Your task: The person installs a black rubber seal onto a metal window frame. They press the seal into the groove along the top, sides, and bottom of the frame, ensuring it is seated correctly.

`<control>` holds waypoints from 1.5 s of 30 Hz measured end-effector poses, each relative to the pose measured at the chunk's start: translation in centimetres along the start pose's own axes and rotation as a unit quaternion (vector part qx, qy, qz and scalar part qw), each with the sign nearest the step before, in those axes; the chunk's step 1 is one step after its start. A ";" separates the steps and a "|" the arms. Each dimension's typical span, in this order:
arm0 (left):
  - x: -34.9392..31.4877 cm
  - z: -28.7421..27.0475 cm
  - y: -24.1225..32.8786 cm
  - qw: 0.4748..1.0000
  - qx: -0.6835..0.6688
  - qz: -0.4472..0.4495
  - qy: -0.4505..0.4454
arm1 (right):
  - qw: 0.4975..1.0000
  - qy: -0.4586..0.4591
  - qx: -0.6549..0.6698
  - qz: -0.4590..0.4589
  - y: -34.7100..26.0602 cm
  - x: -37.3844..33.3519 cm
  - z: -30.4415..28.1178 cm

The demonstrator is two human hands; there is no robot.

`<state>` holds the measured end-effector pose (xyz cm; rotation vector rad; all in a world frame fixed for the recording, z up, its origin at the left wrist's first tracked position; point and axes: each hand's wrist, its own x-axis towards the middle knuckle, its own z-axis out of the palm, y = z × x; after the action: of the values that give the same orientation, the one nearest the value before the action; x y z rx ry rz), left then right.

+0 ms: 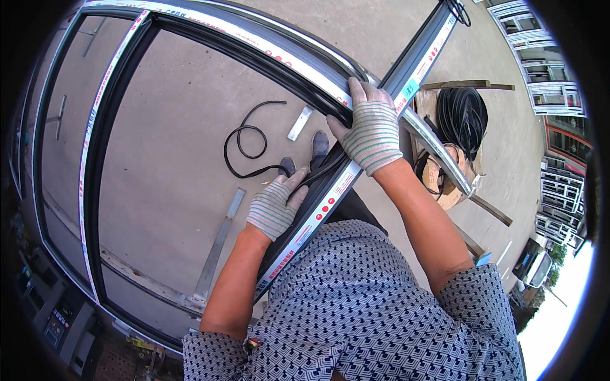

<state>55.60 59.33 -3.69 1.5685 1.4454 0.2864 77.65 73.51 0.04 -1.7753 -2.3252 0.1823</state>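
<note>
A large window frame [311, 219] of dark profiles, with white printed protective film, lies in front of me. My left hand [277, 204], in a striped knit glove, is closed on a black rubber sealing strip [327, 166] above the near bar. From there the strip runs along the bar toward my right hand, and its loose tail [225, 149] hangs in a curl inside the frame opening. My right hand [373, 127], gloved alike, grips the frame at the corner where the bars meet. Its thumb lies on the inner edge; the palm hides what is beneath.
A coil of black strip [462, 120] and a cardboard reel [445, 184] sit on a wooden pallet at the right. A metal support bar [445, 159] sticks out beyond the corner. Stacked white frames [540, 60] stand far right. Machinery [60, 324] is at the lower left.
</note>
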 end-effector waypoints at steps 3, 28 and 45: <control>-0.5 -0.2 -0.2 1.000 0.015 -0.017 -0.004 | 1.000 -0.009 -0.006 0.004 0.2 0.7 0.4; 0.6 1.1 -0.6 0.998 -0.004 0.046 0.034 | 0.993 -0.104 -0.053 0.005 0.3 2.6 0.0; 0.8 0.8 -0.3 0.999 0.000 0.031 0.037 | 0.994 -0.100 -0.045 -0.011 0.2 2.9 0.3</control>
<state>56.23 59.58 -4.67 1.6199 1.4558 0.3840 77.07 76.38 -0.06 -1.8490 -2.5273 0.2674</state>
